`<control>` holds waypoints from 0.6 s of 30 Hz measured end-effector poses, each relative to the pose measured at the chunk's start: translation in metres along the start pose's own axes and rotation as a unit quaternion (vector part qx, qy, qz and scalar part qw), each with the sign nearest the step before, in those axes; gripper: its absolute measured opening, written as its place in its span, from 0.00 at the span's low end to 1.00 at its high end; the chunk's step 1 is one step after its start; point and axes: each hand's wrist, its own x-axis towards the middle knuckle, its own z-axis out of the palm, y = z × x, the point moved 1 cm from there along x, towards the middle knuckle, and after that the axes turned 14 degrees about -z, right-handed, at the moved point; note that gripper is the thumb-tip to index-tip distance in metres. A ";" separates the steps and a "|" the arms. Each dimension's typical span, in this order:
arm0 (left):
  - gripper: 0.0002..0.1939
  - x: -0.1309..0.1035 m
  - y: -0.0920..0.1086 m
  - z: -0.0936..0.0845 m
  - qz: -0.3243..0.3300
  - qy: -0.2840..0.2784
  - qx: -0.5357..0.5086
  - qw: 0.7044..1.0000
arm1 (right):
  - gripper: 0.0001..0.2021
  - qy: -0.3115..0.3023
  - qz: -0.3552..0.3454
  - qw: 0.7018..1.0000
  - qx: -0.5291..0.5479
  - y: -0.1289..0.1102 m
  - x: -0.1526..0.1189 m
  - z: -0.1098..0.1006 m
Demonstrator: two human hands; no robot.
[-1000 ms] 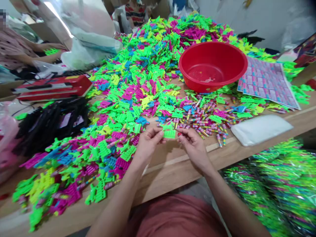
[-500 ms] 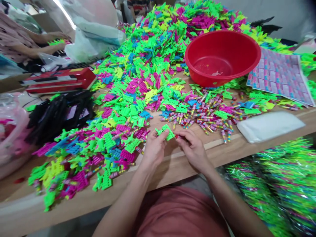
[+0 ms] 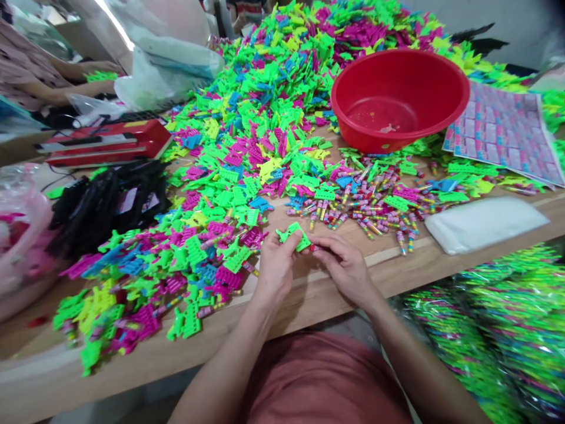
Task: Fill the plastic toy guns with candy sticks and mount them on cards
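My left hand [image 3: 279, 259] is closed on a flat bright-green plastic toy piece [image 3: 302, 237] with slots, its thumb lying across the top. Close by on the right, my right hand [image 3: 345, 262] pinches a small tube [image 3: 314, 248] with a red end, held against the edge of the green piece. Most of that tube is hidden by the fingers. Just beyond the hands lies a heap of small printed tubes [image 3: 375, 207] with pink, yellow and blue bands. Loose green, magenta and blue plastic pieces [image 3: 229, 259] spread to the left of my left hand.
A red basin [image 3: 397, 141] stands beyond the tubes, beside printed sheets [image 3: 503, 132]. A stack of clear bags [image 3: 485, 225] lies at the right edge. At left are a red sealing device [image 3: 106, 144], black strips [image 3: 112, 197] and a pink container [image 3: 22, 253]. Another person's arm [image 3: 66, 91] is behind.
The right hand has shifted slightly left, bringing the red-ended tube closer to the green piece. The left hand keeps its hold. The camera view has moved a little.
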 end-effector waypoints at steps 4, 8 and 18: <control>0.21 0.001 -0.004 -0.001 0.019 0.010 0.026 0.999 | 0.11 0.000 -0.012 1.000 -0.011 -0.002 0.001 0.000; 0.27 0.003 -0.007 -0.004 0.038 0.045 0.051 0.997 | 0.10 -0.014 -0.051 0.998 -0.023 -0.002 0.003 -0.002; 0.20 0.001 -0.009 -0.005 0.029 0.067 0.096 0.993 | 0.08 -0.016 0.007 1.000 -0.003 -0.005 0.005 -0.001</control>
